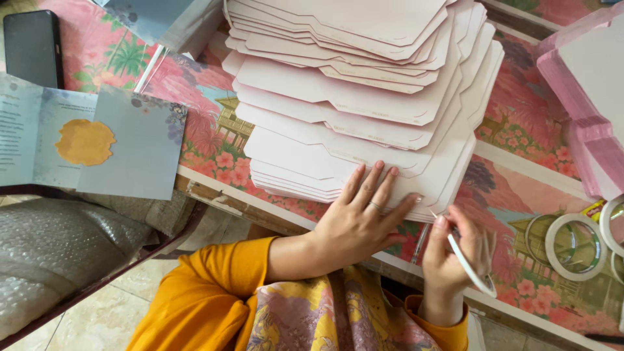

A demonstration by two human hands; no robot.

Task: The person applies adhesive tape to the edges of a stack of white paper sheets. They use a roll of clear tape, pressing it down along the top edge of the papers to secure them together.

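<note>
My left hand (pixel 365 214) lies flat, fingers spread, on the near edge of a fanned stack of pale pink die-cut cards (pixel 364 97). A ring sits on one finger. My right hand (pixel 452 257) is just right of the stack's near corner and grips a thin white roll of tape (pixel 469 266), held edge-on. A strip of tape runs from the roll toward the edge of the bottom card by my left fingertips.
The table wears a pink floral cloth (pixel 520 117). More tape rolls (pixel 573 246) lie at the right. A pink card pile (pixel 588 97) sits far right. A blue folded card with a gold seal (pixel 91 143) and a black phone (pixel 32 45) are at the left.
</note>
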